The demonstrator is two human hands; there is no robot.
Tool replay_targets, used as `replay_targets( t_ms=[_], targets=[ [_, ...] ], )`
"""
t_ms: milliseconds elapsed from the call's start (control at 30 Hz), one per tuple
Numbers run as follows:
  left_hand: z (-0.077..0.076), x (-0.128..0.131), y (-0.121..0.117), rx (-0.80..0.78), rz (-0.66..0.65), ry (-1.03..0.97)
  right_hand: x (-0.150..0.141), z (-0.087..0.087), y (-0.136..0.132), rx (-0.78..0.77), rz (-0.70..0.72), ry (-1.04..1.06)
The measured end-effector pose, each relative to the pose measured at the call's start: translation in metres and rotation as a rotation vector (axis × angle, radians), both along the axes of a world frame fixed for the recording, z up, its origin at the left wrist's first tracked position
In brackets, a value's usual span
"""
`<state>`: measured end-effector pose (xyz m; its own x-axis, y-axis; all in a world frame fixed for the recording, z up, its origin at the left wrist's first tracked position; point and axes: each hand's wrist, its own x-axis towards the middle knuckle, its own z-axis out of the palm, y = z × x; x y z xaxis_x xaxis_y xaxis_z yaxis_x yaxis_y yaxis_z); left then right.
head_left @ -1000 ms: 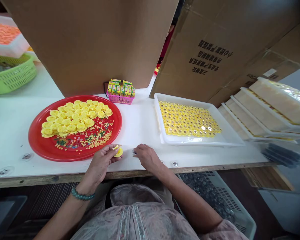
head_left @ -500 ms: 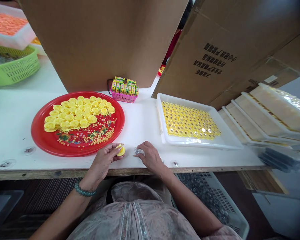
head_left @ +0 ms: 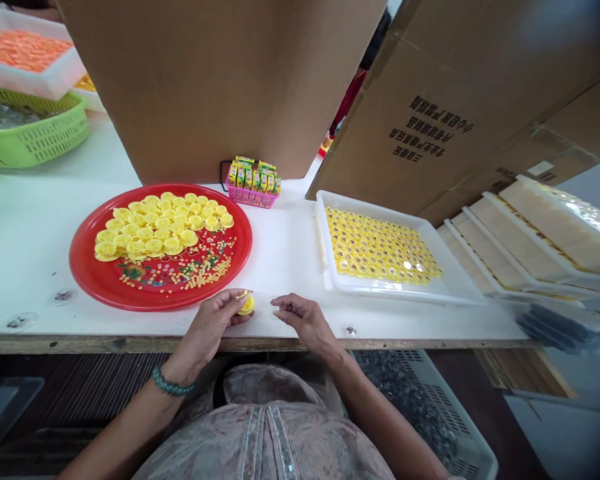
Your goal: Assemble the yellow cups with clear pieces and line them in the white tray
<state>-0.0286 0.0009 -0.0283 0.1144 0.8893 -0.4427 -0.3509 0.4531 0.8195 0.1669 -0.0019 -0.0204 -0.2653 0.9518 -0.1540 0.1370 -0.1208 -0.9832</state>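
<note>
Drawn slightly nearer the table edge since the earlier frame, the right hand is now being held with thumb and forefinger a little apart; whether anything see-through is being kept between them cannot be told. By the left hand, the yellow piece is being pinched between thumb and fingers, above the white table and just beside the red tray.

Judging by its look, light, thin plastic is being handled: fairly stiff, perhaps slippery, and liable to be bent or cracked if squeezed hard. Its brim is probably being offered as the safest hold.

More yellow pieces are being carried on the red tray, with tiny pale discs scattered near them. To the right, rows of yellow pieces are being held in the white tray. Small boxes are being held in a pink basket, and reach behind is being blocked by cardboard. Near the right wrist, a clear piece could easily be brushed.
</note>
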Motion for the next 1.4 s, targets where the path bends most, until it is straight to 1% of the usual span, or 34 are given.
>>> replay_targets(
  t_ms=[67,133,200,333,400,467,533,633,767,933,1033,1133,1233,1333,1400],
  targets=[
    [0.002,0.001,-0.001,0.013,-0.007,-0.004,-0.002,0.005,-0.003,-0.035,-0.045,0.100],
    [0.004,0.003,-0.002,0.024,-0.017,-0.014,-0.005,0.007,-0.004,-0.047,-0.080,0.140],
    [0.007,0.005,-0.003,0.022,-0.029,-0.039,-0.008,0.008,-0.002,-0.029,-0.087,0.114],
    [0.009,0.009,-0.006,0.025,-0.050,-0.082,-0.013,0.013,0.006,0.006,-0.040,0.015],
    [0.009,0.011,-0.007,0.048,-0.045,-0.083,-0.016,0.015,0.010,0.000,-0.034,0.020],
    [0.008,0.013,-0.007,0.072,-0.028,-0.082,-0.020,0.015,0.013,-0.043,-0.066,0.090],
    [0.006,0.015,-0.008,0.082,-0.003,-0.079,-0.024,0.012,0.014,-0.104,-0.127,0.165],
    [0.004,0.016,-0.008,0.093,0.025,-0.088,-0.029,0.007,0.015,-0.145,-0.226,0.193],
    [0.002,0.019,-0.009,0.111,0.051,-0.100,-0.033,0.004,0.014,-0.131,-0.298,0.184],
    [-0.002,0.027,-0.009,0.146,0.035,-0.073,-0.040,0.006,0.013,-0.096,-0.303,0.222],
    [-0.002,0.028,-0.010,0.178,0.029,-0.006,-0.042,0.008,0.013,-0.074,-0.320,0.204],
    [0.001,0.024,-0.012,0.211,0.002,0.065,-0.041,0.010,0.012,-0.046,-0.334,0.154],
    [0.009,0.020,-0.014,0.263,-0.061,0.089,-0.038,0.013,0.011,-0.029,-0.341,0.110],
    [0.018,0.021,-0.015,0.311,-0.120,0.119,-0.036,0.012,0.011,-0.066,-0.323,0.156],
    [0.021,0.024,-0.013,0.318,-0.106,0.172,-0.034,0.010,0.012,-0.107,-0.283,0.225]
  ],
)
